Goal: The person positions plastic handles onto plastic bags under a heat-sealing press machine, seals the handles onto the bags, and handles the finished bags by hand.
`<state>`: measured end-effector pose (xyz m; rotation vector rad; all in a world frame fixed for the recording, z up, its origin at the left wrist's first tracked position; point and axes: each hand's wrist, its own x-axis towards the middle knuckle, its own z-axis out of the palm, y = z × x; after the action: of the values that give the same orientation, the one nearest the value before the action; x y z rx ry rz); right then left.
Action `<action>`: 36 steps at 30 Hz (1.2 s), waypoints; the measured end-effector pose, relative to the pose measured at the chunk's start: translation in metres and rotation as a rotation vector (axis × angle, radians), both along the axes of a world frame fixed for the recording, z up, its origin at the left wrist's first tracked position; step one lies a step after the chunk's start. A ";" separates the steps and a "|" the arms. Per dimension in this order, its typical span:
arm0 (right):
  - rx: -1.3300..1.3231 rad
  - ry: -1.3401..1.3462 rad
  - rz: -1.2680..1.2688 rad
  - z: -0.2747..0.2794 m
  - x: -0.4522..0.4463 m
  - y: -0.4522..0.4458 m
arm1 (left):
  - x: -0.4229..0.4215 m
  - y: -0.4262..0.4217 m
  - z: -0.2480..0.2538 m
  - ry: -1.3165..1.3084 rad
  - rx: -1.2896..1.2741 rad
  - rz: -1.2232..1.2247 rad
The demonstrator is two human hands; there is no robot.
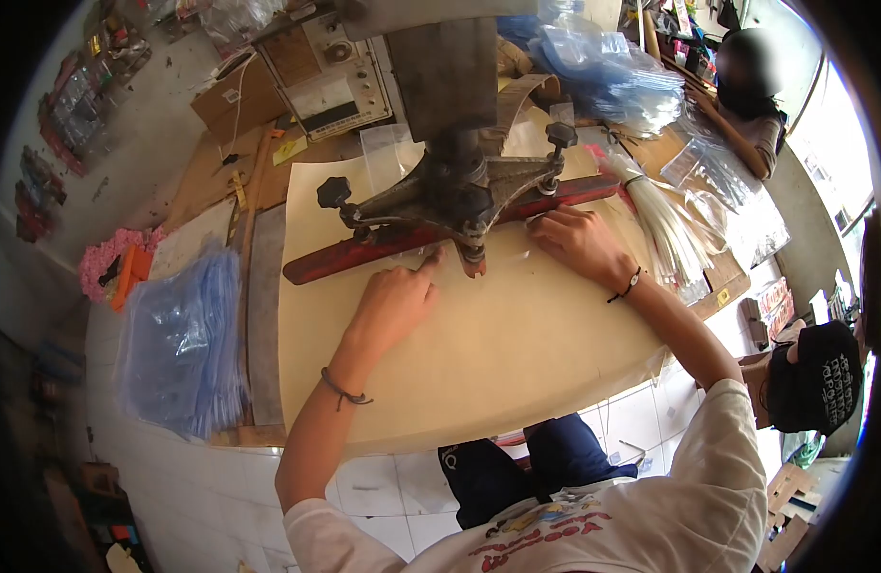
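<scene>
A long dark red bar [364,250] under a dark metal press head [450,191] crosses the cream work sheet [440,372] at a slant. My left hand [395,304] rests on the sheet in front of the bar; its index finger is stretched to the bar's near edge and the other fingers are bent. Farther right, my right hand [581,244] lies against the bar with fingers curled together. Faint glints of clear material show near both hands, but its outline is hard to make out. What the right fingertips touch is partly hidden.
Bluish clear plastic bags [187,344] are stacked at the left, with more plastic [603,76] at the back right. A tied bundle of whitish strips [665,224] lies right of the bar. A control box [326,72] stands behind. Another person [751,105] sits at the far right.
</scene>
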<state>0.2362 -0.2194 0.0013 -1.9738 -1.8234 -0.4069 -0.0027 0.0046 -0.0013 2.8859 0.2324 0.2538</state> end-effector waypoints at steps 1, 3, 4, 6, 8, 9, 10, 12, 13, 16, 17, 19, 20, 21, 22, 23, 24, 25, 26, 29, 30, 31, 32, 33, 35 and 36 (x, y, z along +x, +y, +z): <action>0.002 -0.001 0.000 0.000 0.000 0.000 | 0.000 0.000 -0.001 0.004 0.011 0.000; 0.005 0.004 -0.007 -0.002 -0.001 0.000 | 0.000 -0.001 -0.002 0.037 0.025 0.007; 0.009 0.006 -0.013 -0.003 -0.001 0.000 | 0.001 -0.002 -0.003 0.059 0.031 0.015; 0.033 0.008 -0.006 -0.002 -0.002 0.002 | 0.001 0.000 -0.003 0.074 0.055 0.020; 0.067 0.009 0.009 -0.001 -0.003 0.002 | 0.001 0.000 -0.006 0.057 0.086 0.006; 0.053 0.003 -0.011 0.000 -0.004 0.001 | 0.001 0.000 -0.006 0.051 0.085 0.006; 0.041 -0.001 -0.032 0.002 -0.005 0.001 | 0.001 0.000 -0.007 0.046 0.086 0.005; 0.027 0.010 -0.054 -0.002 -0.007 0.000 | -0.001 -0.002 -0.005 0.061 0.075 0.006; 0.029 0.016 -0.053 -0.004 -0.004 0.000 | -0.001 -0.002 -0.003 0.070 0.068 0.008; 0.026 0.017 -0.060 -0.004 -0.002 0.000 | 0.000 -0.001 -0.004 0.076 0.061 0.009; 0.024 0.015 -0.063 -0.003 -0.002 0.000 | 0.001 0.000 -0.004 0.074 0.062 0.008; 0.030 0.011 -0.068 -0.004 0.000 0.000 | 0.002 -0.001 -0.004 0.075 0.058 0.012; 0.033 0.012 -0.072 -0.005 -0.001 0.000 | 0.002 -0.001 -0.004 0.078 0.056 0.013; 0.029 0.015 -0.072 -0.006 -0.001 0.001 | 0.001 -0.001 -0.003 0.077 0.057 0.012; 0.023 0.018 -0.072 -0.006 -0.001 0.001 | 0.001 -0.001 -0.003 0.075 0.058 0.010; 0.017 0.021 -0.073 -0.006 0.000 0.001 | 0.001 -0.001 -0.002 0.073 0.058 0.009; 0.020 0.019 -0.070 -0.007 0.000 0.001 | 0.001 -0.002 -0.002 0.075 0.059 0.009; 0.023 0.015 -0.066 -0.007 0.001 0.001 | 0.001 -0.002 -0.001 0.074 0.061 0.011; 0.026 0.011 -0.062 -0.008 0.001 0.001 | 0.001 -0.002 -0.001 0.073 0.062 0.013; 0.033 0.009 -0.069 -0.007 0.000 0.002 | 0.001 0.000 -0.003 0.059 0.049 0.006; 0.026 0.010 -0.077 -0.007 0.000 0.002 | 0.001 -0.001 -0.003 0.053 0.048 0.005; 0.019 0.010 -0.085 -0.007 0.000 0.002 | 0.001 -0.001 -0.002 0.047 0.047 0.003; 0.012 0.010 -0.094 -0.007 0.001 0.001 | 0.001 -0.001 -0.002 0.041 0.046 0.001; 0.019 0.012 -0.088 -0.007 0.001 0.001 | 0.001 -0.001 -0.003 0.038 0.044 -0.001; 0.035 0.017 -0.075 -0.007 0.001 0.002 | 0.001 0.001 -0.004 0.034 0.041 -0.004; 0.034 0.015 -0.075 -0.006 0.000 0.002 | 0.001 0.000 -0.004 0.033 0.041 -0.002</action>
<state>0.2367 -0.2171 -0.0050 -2.0209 -1.7264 -0.4427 -0.0022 0.0047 -0.0049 2.9323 0.2335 0.2125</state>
